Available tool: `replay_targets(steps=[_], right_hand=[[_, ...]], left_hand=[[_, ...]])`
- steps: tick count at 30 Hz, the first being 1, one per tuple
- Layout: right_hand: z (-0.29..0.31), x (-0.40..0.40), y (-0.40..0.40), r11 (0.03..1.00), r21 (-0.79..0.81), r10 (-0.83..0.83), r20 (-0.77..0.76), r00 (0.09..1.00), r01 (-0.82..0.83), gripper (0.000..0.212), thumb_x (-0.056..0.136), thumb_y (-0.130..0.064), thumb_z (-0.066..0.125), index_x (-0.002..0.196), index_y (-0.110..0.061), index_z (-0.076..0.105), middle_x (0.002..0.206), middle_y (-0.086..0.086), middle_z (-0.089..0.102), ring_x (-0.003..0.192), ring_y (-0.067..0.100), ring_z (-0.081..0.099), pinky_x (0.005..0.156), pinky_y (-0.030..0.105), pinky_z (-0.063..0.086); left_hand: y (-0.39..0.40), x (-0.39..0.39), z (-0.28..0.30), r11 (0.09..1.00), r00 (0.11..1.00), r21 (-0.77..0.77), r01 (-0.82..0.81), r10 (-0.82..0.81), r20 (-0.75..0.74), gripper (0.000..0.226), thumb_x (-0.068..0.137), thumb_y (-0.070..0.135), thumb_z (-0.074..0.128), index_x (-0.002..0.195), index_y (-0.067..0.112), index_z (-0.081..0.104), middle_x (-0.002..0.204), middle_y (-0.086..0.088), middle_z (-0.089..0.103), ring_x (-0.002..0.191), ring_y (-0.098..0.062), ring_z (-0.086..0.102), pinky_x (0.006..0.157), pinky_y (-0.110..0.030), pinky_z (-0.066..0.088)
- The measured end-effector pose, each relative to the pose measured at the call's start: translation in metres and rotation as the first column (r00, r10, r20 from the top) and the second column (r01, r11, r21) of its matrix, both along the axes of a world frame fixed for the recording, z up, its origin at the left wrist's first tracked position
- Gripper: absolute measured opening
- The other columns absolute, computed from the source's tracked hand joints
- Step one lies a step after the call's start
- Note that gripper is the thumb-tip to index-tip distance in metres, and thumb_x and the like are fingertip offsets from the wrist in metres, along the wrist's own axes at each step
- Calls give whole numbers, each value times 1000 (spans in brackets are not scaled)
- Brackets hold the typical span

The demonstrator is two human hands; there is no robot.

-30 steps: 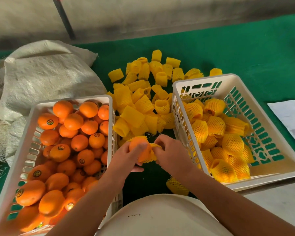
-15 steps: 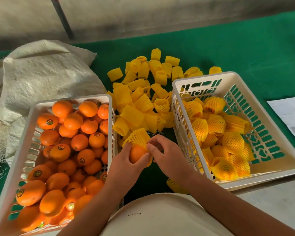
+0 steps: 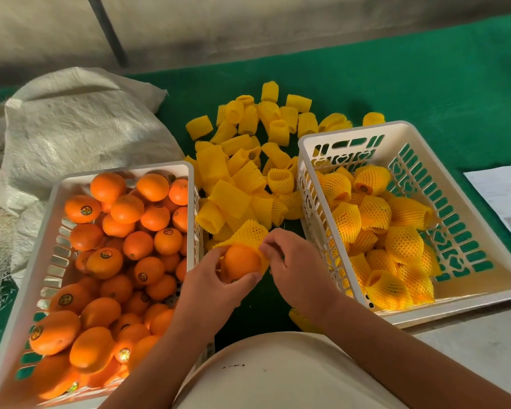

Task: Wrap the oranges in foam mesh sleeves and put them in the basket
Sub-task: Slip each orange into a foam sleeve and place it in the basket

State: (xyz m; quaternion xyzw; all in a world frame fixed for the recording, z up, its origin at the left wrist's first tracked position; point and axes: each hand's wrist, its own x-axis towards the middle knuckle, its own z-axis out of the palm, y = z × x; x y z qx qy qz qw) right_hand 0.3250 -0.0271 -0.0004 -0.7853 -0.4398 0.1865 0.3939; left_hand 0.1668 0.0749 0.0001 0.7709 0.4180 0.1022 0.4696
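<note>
Between the two baskets, our left hand (image 3: 210,278) cups the orange (image 3: 240,262), now seated in the sleeve's mouth rather than bare above it. Our right hand (image 3: 295,270) pinches the yellow foam mesh sleeve (image 3: 245,236) — half on, the right basket (image 3: 484,293) waits.

The foam mesh sleeve (image 3: 245,235) now covers the orange's (image 3: 240,262) far end, flipped from its near side

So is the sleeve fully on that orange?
No, partly on. The sleeve covers only the orange's far side; its near side shows bare between both hands.
</note>
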Motion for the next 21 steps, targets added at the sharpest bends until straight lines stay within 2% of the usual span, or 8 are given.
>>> replay_targets(steps=[3,5,8,11,13,16,18,21], right_hand=[[8,-12,-1,990,36,135,88,987,-139,12,109,-30,50,102,-26,59,88,-18,51,83,0,54,71,8,39],[13,-22,0,968,39,238,150,960,-246,15,109,-30,45,103,-25,58,93,-18,49,81,0,50,72,6,37],[16,-23,3,961,31,268,136,954,-274,17,109,-28,47,105,-20,61,98,-16,50,83,0,47,73,6,35],[18,-21,4,958,68,272,96,958,-279,14,108,-30,53,105,-21,63,99,-14,56,87,2,52,74,10,39],[17,-25,2,961,111,250,45,967,-254,18,106,-40,54,103,-24,63,99,-15,57,90,6,56,74,14,45],[19,-22,2,981,191,4,-52,999,6,24,99,-52,61,106,-29,57,101,-17,51,92,9,56,70,17,48],[21,-14,3,980,167,-103,-66,993,112,54,90,-64,67,129,-30,50,119,-18,48,111,4,53,80,16,51],[22,-8,4,1000,16,6,-178,984,-3,100,75,-82,69,155,-44,23,148,-19,38,134,1,41,103,25,47]], left_hand=[[2,0,1,990,989,57,-129,124,78,48,76,67,75,115,56,50,90,23,63,79,0,69,54,-21,59],[4,-1,3,980,978,90,-179,167,123,37,76,70,72,105,60,51,91,26,65,79,-4,69,56,-26,60],[6,-2,3,971,972,120,-207,190,141,42,76,73,73,109,57,52,99,29,63,89,-6,66,69,-28,58],[7,-3,0,969,972,124,-212,196,130,57,74,73,73,120,45,54,117,16,57,106,-13,60,80,-36,60],[7,-5,2,970,968,127,-208,185,169,67,73,74,74,127,39,55,131,12,51,117,-14,55,86,-35,58],[5,-7,6,969,969,173,-175,139,203,68,71,71,74,127,40,54,132,16,54,118,-9,56,80,-25,57],[1,-7,9,962,981,220,-163,135,140,63,68,74,69,119,42,51,117,20,57,107,-6,60,70,-22,57],[-3,-5,8,952,993,284,-111,98,62,64,70,66,74,120,35,48,113,16,54,99,-8,58,69,-19,51]])
